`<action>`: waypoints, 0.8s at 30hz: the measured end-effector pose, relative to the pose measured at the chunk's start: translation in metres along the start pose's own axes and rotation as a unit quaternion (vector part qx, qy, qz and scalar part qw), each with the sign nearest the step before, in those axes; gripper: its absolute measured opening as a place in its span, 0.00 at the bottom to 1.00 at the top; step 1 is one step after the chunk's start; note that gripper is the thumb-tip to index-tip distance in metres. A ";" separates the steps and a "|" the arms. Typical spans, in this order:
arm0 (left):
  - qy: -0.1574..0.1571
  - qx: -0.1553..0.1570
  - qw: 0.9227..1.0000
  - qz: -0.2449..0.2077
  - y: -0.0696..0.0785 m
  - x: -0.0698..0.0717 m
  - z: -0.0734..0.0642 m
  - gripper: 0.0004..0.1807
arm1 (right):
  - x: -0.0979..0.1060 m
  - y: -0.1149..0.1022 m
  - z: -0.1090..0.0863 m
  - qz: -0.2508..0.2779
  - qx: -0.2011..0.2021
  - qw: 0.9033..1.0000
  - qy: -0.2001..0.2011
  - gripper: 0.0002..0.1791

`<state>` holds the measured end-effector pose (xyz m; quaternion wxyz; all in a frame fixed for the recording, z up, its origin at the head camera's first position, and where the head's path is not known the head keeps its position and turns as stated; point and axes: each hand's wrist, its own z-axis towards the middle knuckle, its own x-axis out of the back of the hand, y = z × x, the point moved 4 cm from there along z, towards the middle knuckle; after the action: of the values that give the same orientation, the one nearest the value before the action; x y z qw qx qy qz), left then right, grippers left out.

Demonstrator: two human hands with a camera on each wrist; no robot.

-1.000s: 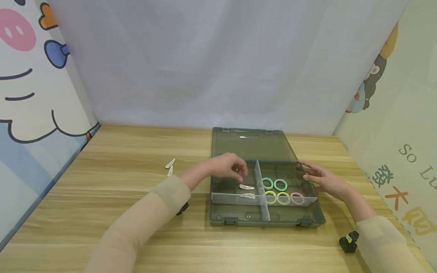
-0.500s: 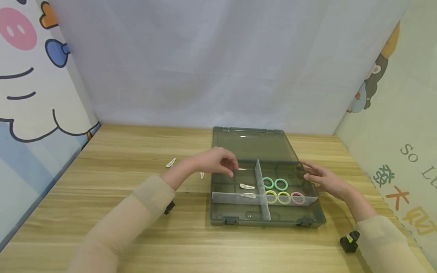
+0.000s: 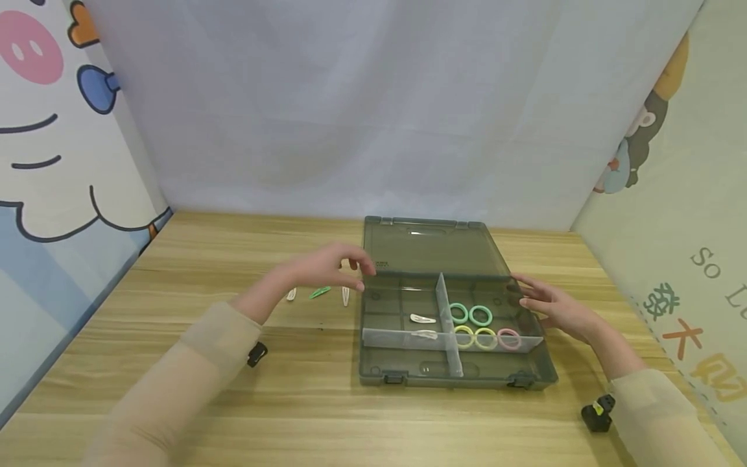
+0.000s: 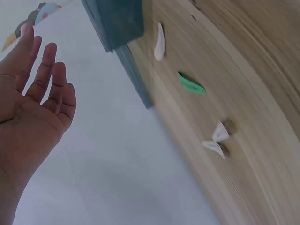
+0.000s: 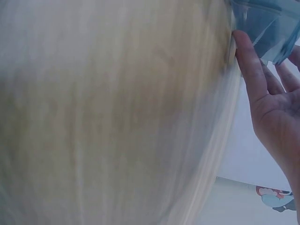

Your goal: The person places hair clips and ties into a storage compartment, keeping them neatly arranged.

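My left hand (image 3: 327, 269) hovers over the table just left of the box, fingers loosely bent and holding nothing. Beneath and beside it lie a green snap hair clip (image 3: 320, 292) and a white snap hair clip (image 3: 345, 296). Two more white clips (image 4: 220, 132) lie close together in the left wrist view; the hand partly hides them in the head view. My right hand (image 3: 560, 311) touches the right side of a grey see-through divided box (image 3: 403, 373) with fairly straight fingers. White hair clips (image 3: 423, 319) lie in its back-left compartment. Green (image 3: 480, 316), yellow and pink rings occupy the back-right one.
The box's lid (image 3: 432, 250) lies folded back toward the grey-white cloth (image 3: 362, 117) behind the table. Upright clear dividers (image 3: 403, 338) split the box. Wood table surface (image 3: 321, 415) extends in front and to the left. Printed cloths hang at both sides.
My left hand has moved left, out from over the box to the table beside it, uncovering the green clip and a white clip. The right hand stays at the box's side.
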<state>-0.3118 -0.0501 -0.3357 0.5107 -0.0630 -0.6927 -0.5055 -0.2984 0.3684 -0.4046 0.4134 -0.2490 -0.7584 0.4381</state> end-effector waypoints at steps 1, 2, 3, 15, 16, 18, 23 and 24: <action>0.004 0.002 1.000 0.001 -0.002 0.002 -0.003 0.14 | 0.000 0.000 0.000 0.000 0.000 1.000 0.000 0.36; 0.008 0.007 1.000 0.002 -0.005 0.004 -0.006 0.14 | 0.000 0.000 0.000 -0.001 0.000 1.000 0.000 0.36; 0.011 0.012 1.000 0.002 -0.008 0.006 -0.010 0.14 | 0.000 0.000 0.000 -0.001 0.000 1.000 0.000 0.36; 0.041 0.072 0.997 0.003 -0.048 0.013 -0.037 0.15 | 0.001 0.000 -0.002 -0.008 -0.003 1.000 0.002 0.36; 0.042 0.073 0.996 0.004 -0.052 0.012 -0.038 0.16 | 0.001 0.000 -0.002 -0.008 -0.003 1.000 0.001 0.36; 0.045 0.074 0.996 0.003 -0.058 0.010 -0.039 0.16 | 0.000 0.001 -0.002 -0.007 -0.003 1.000 0.001 0.36; 0.050 0.080 0.996 -0.003 -0.072 0.005 -0.040 0.18 | 0.001 0.002 -0.002 -0.006 -0.003 1.000 0.001 0.36; 0.052 0.085 0.995 -0.004 -0.075 0.004 -0.040 0.18 | 0.001 0.002 -0.002 -0.005 -0.003 1.000 0.001 0.36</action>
<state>-0.3333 -0.1186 -0.3816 0.5471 0.0097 -0.7058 -0.4499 -0.2974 0.3709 -0.4057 0.4155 -0.2466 -0.7605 0.4338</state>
